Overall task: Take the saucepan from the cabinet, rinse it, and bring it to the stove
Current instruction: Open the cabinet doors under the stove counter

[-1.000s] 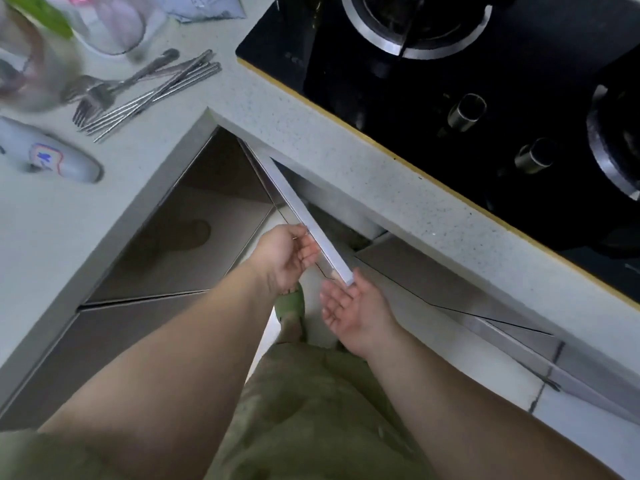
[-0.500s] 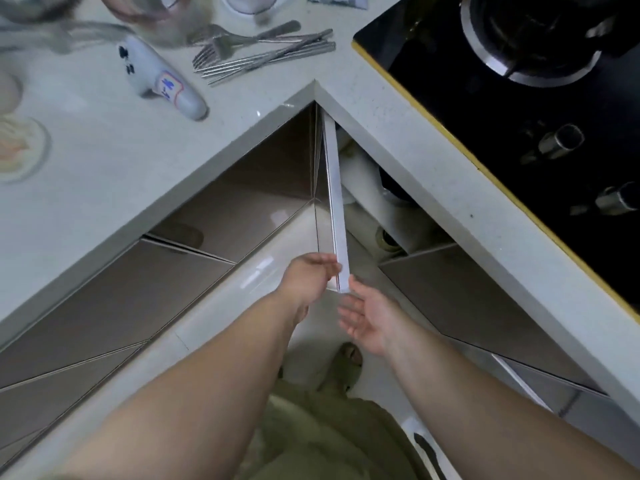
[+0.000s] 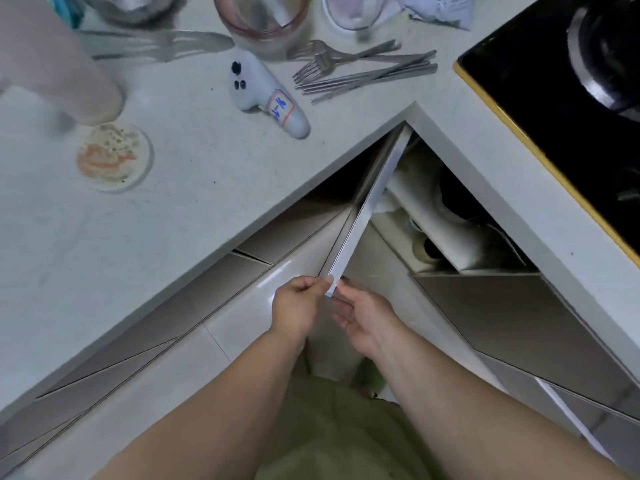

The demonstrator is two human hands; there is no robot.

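The corner cabinet door (image 3: 363, 216) stands swung out from under the white counter, seen edge-on. My left hand (image 3: 299, 308) pinches its free end from the left. My right hand (image 3: 360, 317) lies against the same end from the right, fingers spread along it. Behind the door the cabinet's inside (image 3: 450, 220) shows white shelves, a dark round object and small jars; I cannot make out a saucepan there. The black stove (image 3: 571, 109) lies on the counter at the upper right.
On the counter (image 3: 207, 188) lie forks and chopsticks (image 3: 363, 71), a white controller-like device (image 3: 266, 95), a small dish with food residue (image 3: 114, 155), glass jars and a bag at the far edge. Closed grey cabinet fronts (image 3: 512, 317) flank the opening. Floor tiles lie below.
The door has swung further out, baring more of the cabinet's inside. Both hands stayed at its free end. My view shifted left, so the stove slid to the right edge.
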